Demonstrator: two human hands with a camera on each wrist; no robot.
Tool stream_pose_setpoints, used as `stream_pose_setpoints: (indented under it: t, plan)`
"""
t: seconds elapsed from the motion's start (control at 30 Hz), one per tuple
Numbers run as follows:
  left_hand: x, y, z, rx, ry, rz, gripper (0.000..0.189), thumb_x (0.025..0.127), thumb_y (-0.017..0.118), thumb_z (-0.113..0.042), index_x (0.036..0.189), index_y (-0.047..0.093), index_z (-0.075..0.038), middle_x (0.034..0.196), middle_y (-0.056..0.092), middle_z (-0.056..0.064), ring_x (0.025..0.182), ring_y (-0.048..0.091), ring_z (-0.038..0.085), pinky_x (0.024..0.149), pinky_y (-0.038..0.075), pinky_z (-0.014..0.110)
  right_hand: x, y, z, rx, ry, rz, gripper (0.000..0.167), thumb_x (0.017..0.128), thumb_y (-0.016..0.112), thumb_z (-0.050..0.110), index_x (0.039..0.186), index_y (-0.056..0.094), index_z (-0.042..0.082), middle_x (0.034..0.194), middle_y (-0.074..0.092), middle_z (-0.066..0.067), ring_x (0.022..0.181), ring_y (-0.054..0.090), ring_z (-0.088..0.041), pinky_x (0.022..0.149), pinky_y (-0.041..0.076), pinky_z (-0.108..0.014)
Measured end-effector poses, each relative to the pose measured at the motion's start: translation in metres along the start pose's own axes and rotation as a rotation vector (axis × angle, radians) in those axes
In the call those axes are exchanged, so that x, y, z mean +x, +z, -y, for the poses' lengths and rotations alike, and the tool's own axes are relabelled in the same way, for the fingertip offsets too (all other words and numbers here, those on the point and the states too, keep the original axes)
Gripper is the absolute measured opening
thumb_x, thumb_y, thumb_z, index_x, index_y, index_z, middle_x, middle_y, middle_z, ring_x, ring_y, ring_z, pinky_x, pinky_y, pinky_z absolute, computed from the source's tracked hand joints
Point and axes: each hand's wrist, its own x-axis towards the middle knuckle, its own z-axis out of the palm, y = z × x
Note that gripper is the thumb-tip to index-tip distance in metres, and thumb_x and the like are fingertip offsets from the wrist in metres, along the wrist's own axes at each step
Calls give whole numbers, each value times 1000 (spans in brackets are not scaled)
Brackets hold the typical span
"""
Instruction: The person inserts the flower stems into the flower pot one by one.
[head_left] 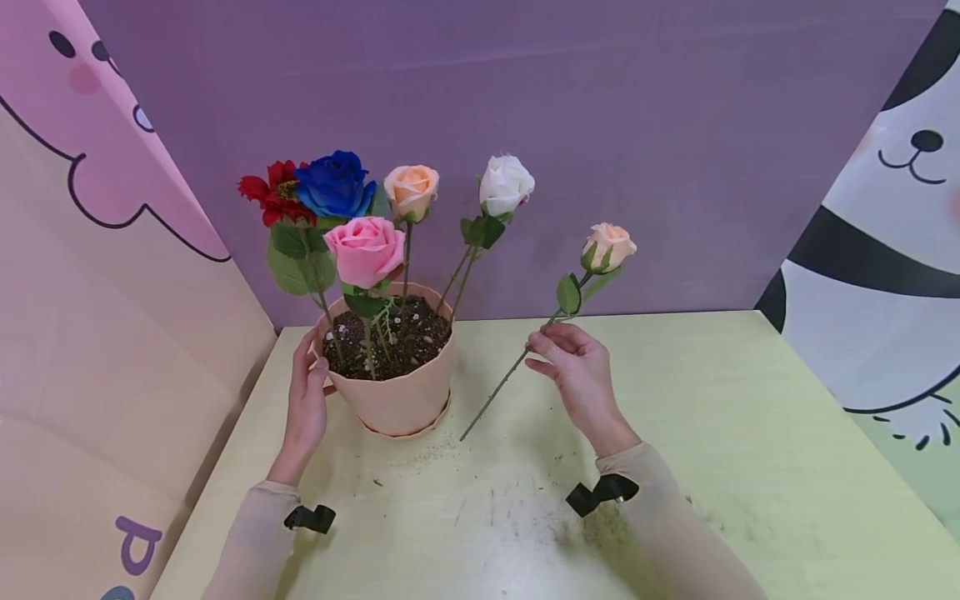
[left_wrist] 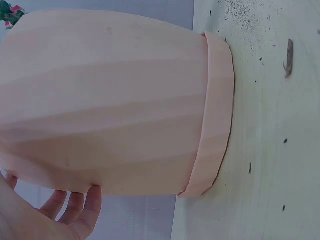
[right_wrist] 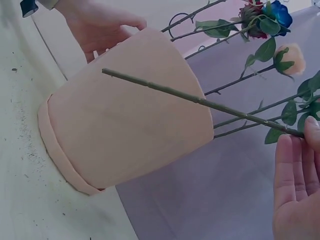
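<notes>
My right hand (head_left: 583,379) pinches the thorny green stem of a peach rose (head_left: 609,247) between thumb and fingers. The rose leans, bloom up to the right, its bare stem end beside the pot. In the right wrist view that stem (right_wrist: 175,93) crosses in front of the pot. On the left, my left hand (head_left: 306,404) holds the side of the pale pink flowerpot (head_left: 405,396), its fingertips (left_wrist: 93,200) against the wall. Dark soil (head_left: 427,333) fills the pot. Standing in it are a red flower (head_left: 277,193), a blue rose (head_left: 335,185), a pink rose (head_left: 366,250), another peach rose (head_left: 411,192) and a white rose (head_left: 506,185).
Beneath the pot is a matching saucer (left_wrist: 218,110). Soil crumbs (head_left: 427,454) and dark smudges lie scattered over the pale table (head_left: 712,400). A purple backdrop (head_left: 675,150) rises behind, with a cartoon-printed panel (head_left: 112,333) close on the left.
</notes>
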Motion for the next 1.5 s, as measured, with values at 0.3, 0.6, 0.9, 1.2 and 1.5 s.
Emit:
stream_pose_setpoints:
  t: [0.3, 0.6, 0.9, 1.2, 1.5]
  plan:
    - [0, 1, -1, 7, -14, -5, 56, 117, 30, -35, 172, 19, -26, 169, 31, 19, 143, 47, 35, 100, 46, 34, -1, 7, 11, -25, -87, 19, 24, 99, 69, -5, 92, 70, 18, 89, 78, 5, 88, 76, -11, 82, 65, -31]
    - [1, 0, -1, -1, -14, 3, 57, 117, 30, -35, 172, 17, -28, 172, 28, 16, 146, 43, 33, 100, 45, 32, -5, 23, 25, -84, -314, 124, 20, 100, 68, -5, 100, 75, 14, 96, 80, -1, 93, 78, -14, 85, 65, -36]
    - [1, -1, 1, -10, -24, 8, 57, 117, 29, -35, 172, 16, -28, 171, 26, 18, 147, 42, 38, 110, 42, 54, -7, 48, 40, -120, -510, 231, 16, 99, 66, -9, 109, 74, 2, 100, 80, -1, 94, 78, -14, 85, 65, -37]
    - [0, 0, 1, -1, -25, 10, 58, 116, 29, -34, 172, 16, -27, 170, 28, 20, 147, 42, 39, 109, 43, 53, -6, 74, 52, -187, -676, 314, 18, 98, 61, -16, 114, 61, -25, 102, 80, 8, 95, 77, -12, 83, 65, -33]
    - [0, 1, 1, -3, -6, -1, 58, 117, 31, -34, 172, 18, -23, 168, 31, 22, 144, 45, 38, 104, 46, 46, 20, 106, 40, -360, -609, 362, 18, 100, 65, -9, 115, 72, -15, 99, 81, -14, 88, 78, -14, 79, 64, -32]
